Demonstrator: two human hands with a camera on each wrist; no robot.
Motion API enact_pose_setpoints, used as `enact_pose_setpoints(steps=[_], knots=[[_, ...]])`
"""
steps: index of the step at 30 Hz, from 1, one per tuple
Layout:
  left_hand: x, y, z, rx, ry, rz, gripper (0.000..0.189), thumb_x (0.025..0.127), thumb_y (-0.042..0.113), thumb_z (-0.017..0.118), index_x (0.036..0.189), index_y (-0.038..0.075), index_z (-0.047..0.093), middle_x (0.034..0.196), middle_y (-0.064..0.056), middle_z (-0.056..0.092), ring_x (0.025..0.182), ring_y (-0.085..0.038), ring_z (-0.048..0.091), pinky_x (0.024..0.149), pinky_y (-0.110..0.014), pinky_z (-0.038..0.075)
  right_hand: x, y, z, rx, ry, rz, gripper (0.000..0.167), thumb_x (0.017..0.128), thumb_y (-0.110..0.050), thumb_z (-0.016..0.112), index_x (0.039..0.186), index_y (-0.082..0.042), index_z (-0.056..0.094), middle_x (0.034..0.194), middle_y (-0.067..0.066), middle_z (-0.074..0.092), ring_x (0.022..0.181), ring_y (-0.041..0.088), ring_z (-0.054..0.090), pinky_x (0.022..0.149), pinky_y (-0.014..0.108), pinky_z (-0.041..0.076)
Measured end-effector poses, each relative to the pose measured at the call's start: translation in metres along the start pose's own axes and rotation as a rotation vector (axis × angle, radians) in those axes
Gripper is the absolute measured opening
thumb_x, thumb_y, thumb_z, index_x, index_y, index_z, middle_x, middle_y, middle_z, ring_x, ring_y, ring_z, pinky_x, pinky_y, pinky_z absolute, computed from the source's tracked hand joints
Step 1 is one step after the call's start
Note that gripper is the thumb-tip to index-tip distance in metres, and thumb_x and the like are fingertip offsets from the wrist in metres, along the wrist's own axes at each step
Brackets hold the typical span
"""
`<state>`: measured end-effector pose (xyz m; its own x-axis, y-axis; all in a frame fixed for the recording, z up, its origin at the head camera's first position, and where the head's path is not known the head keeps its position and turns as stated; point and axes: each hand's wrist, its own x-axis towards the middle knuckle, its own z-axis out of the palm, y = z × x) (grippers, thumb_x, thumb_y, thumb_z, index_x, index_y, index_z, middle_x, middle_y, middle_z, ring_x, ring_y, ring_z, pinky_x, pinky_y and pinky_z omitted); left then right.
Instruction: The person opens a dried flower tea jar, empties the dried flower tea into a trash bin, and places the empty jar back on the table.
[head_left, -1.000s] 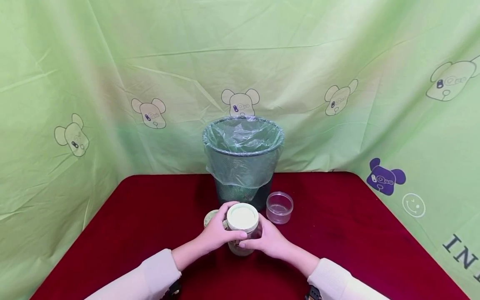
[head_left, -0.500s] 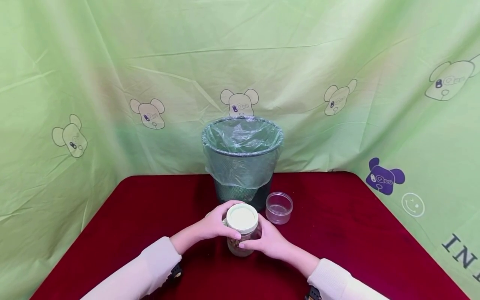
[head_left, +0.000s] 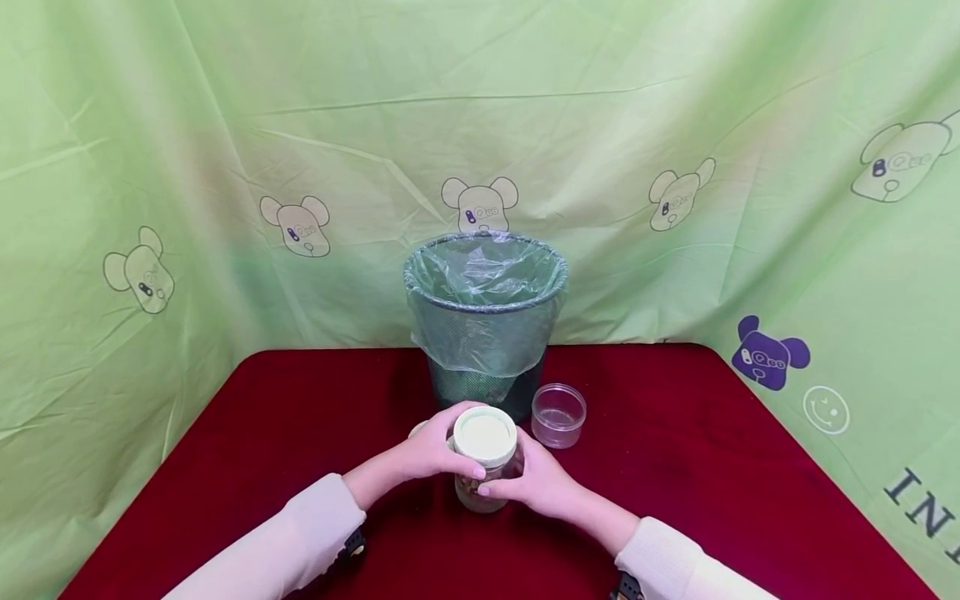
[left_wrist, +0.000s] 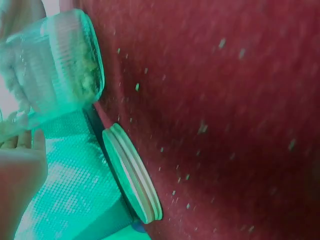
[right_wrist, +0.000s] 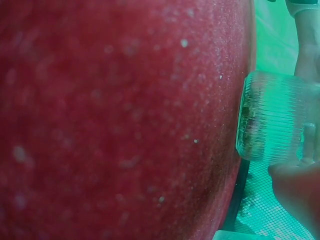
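A clear ridged jar [head_left: 472, 499] with a pale screw lid [head_left: 485, 436] stands upright on the red cloth, between both hands. My left hand [head_left: 429, 444] grips it high, round the lid and just below, its thumb at the front. Opposite, my right hand [head_left: 546, 481] holds the jar's side, thumb across the front. Some small brownish-green stuff lies in the bottom of the jar [left_wrist: 82, 65], seen in the left wrist view. Behind the left hand, a round, flat, pale lid [left_wrist: 131, 172] lies on the cloth; the head view shows only its edge.
Behind the hands stands a dark mesh wastebasket [head_left: 480, 342] lined with a clear plastic bag. A clear round tub [head_left: 558, 417], lidless, sits right of the jar. Green printed cloth [head_left: 360, 167] hangs round the red-covered table [head_left: 300, 433].
My left hand has turned on the jar's top, its thumb shifting left and slightly up, and now covers most of the loose lid behind. The right hand and jar stay put.
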<state>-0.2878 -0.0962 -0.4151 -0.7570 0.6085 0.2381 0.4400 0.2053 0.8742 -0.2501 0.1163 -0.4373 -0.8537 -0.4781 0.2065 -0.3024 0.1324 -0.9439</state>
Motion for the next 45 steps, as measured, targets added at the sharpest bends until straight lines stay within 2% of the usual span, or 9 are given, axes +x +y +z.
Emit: enact_pose_setpoints(steps=[5, 10, 14, 20, 27, 32, 36, 40, 45], knots=[[-0.005, 0.001, 0.013, -0.045, 0.097, 0.0, 0.072, 0.071, 0.015, 0.086, 0.133, 0.007, 0.05, 0.121, -0.003, 0.06, 0.111, -0.017, 0.055, 0.097, -0.033, 0.043, 0.0, 0.0, -0.001, 0.016, -0.003, -0.015, 0.072, 0.078, -0.009, 0.081, 0.137, -0.002, 0.041, 0.126, 0.011, 0.056, 0.113, 0.021, 0.057, 0.094, 0.028, 0.046], [-0.011, 0.004, 0.03, -0.032, 0.251, -0.032, 0.076, 0.07, 0.022, 0.088, 0.133, 0.009, 0.049, 0.121, -0.002, 0.06, 0.111, -0.017, 0.055, 0.096, -0.034, 0.043, -0.001, 0.001, -0.001, 0.031, -0.009, -0.034, 0.072, 0.079, -0.008, 0.08, 0.138, 0.001, 0.04, 0.127, 0.014, 0.055, 0.112, 0.022, 0.058, 0.093, 0.028, 0.047], [-0.015, 0.008, 0.041, -0.023, 0.354, -0.059, 0.075, 0.07, 0.027, 0.088, 0.132, 0.011, 0.05, 0.12, -0.001, 0.06, 0.109, -0.017, 0.056, 0.095, -0.036, 0.044, -0.001, 0.001, -0.001, 0.033, -0.014, -0.023, 0.072, 0.079, -0.009, 0.08, 0.138, -0.002, 0.04, 0.128, 0.012, 0.056, 0.112, 0.021, 0.059, 0.093, 0.028, 0.047], [-0.016, 0.014, 0.052, 0.036, 0.46, -0.084, 0.077, 0.067, 0.037, 0.088, 0.13, 0.015, 0.051, 0.118, 0.005, 0.06, 0.108, -0.013, 0.056, 0.094, -0.038, 0.045, -0.001, 0.002, -0.002, 0.007, -0.005, -0.01, 0.075, 0.077, -0.011, 0.081, 0.139, -0.005, 0.04, 0.129, 0.01, 0.056, 0.115, 0.02, 0.057, 0.096, 0.027, 0.044], [-0.018, 0.021, 0.064, 0.123, 0.584, -0.12, 0.077, 0.063, 0.047, 0.088, 0.127, 0.023, 0.052, 0.115, 0.012, 0.058, 0.105, -0.008, 0.055, 0.092, -0.035, 0.045, -0.002, -0.002, -0.001, -0.024, 0.012, 0.004, 0.076, 0.076, -0.012, 0.082, 0.139, -0.001, 0.04, 0.128, 0.012, 0.055, 0.112, 0.02, 0.058, 0.093, 0.026, 0.046], [-0.019, 0.022, 0.065, 0.112, 0.586, -0.137, 0.078, 0.064, 0.046, 0.088, 0.128, 0.023, 0.051, 0.116, 0.013, 0.057, 0.106, -0.008, 0.055, 0.093, -0.036, 0.044, -0.001, 0.0, -0.001, -0.015, 0.002, 0.004, 0.076, 0.077, -0.011, 0.082, 0.139, -0.001, 0.039, 0.129, 0.013, 0.055, 0.113, 0.02, 0.058, 0.093, 0.026, 0.047], [-0.021, 0.022, 0.062, 0.085, 0.557, -0.136, 0.083, 0.065, 0.042, 0.089, 0.133, 0.018, 0.048, 0.12, 0.007, 0.057, 0.11, -0.012, 0.054, 0.096, -0.04, 0.043, -0.001, 0.002, 0.0, 0.005, -0.002, 0.006, 0.075, 0.077, -0.01, 0.081, 0.139, -0.003, 0.039, 0.13, 0.012, 0.054, 0.115, 0.019, 0.057, 0.095, 0.026, 0.045], [-0.024, 0.019, 0.055, 0.064, 0.509, -0.131, 0.09, 0.067, 0.039, 0.088, 0.139, 0.011, 0.043, 0.126, -0.002, 0.056, 0.115, -0.019, 0.053, 0.097, -0.046, 0.041, -0.001, 0.001, 0.0, 0.012, 0.004, 0.011, 0.075, 0.077, -0.011, 0.081, 0.139, -0.003, 0.04, 0.128, 0.011, 0.056, 0.114, 0.019, 0.058, 0.094, 0.027, 0.046], [-0.024, 0.015, 0.039, 0.053, 0.408, -0.087, 0.09, 0.068, 0.031, 0.088, 0.141, 0.01, 0.041, 0.126, -0.005, 0.056, 0.116, -0.022, 0.052, 0.097, -0.047, 0.041, -0.001, 0.001, 0.0, 0.015, 0.0, -0.003, 0.074, 0.078, -0.01, 0.08, 0.139, -0.002, 0.039, 0.127, 0.012, 0.056, 0.112, 0.021, 0.058, 0.093, 0.029, 0.047]])
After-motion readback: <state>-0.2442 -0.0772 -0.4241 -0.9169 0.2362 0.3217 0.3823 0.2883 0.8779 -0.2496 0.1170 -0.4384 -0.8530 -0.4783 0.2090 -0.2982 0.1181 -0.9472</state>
